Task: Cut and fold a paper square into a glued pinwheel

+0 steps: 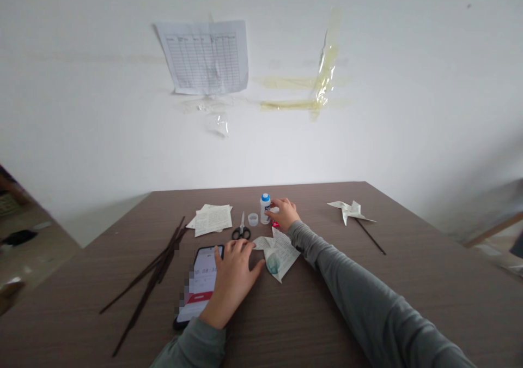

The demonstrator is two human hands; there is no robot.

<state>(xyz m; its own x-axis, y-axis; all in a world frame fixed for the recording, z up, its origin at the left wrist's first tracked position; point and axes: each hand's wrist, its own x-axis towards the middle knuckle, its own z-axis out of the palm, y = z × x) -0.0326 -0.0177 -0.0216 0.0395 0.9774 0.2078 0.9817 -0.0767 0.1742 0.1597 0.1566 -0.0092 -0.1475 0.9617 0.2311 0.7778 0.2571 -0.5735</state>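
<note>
A small white bottle with a blue cap (pixel 265 209) stands upright near the back of the table. My right hand (pixel 285 213) is at its right side, fingers apart and curved, the thumb overlapping the bottle's edge; a firm hold does not show. Partly under that hand is a small red object (pixel 275 224). Between my hands lies a folded printed-paper pinwheel piece (pixel 281 252) with a greenish round print. My left hand (pixel 237 275) rests open, fingers spread, over the right edge of a phone (pixel 203 278) and beside black-handled scissors (pixel 241 231).
A small clear cup (pixel 253 219) sits left of the bottle. Printed paper sheets (pixel 213 219) lie farther left, with several dark thin sticks (pixel 157 267) in front. A paper pinwheel on a stick (pixel 351 211) lies at right. The wall (pixel 261 161) rises behind the table.
</note>
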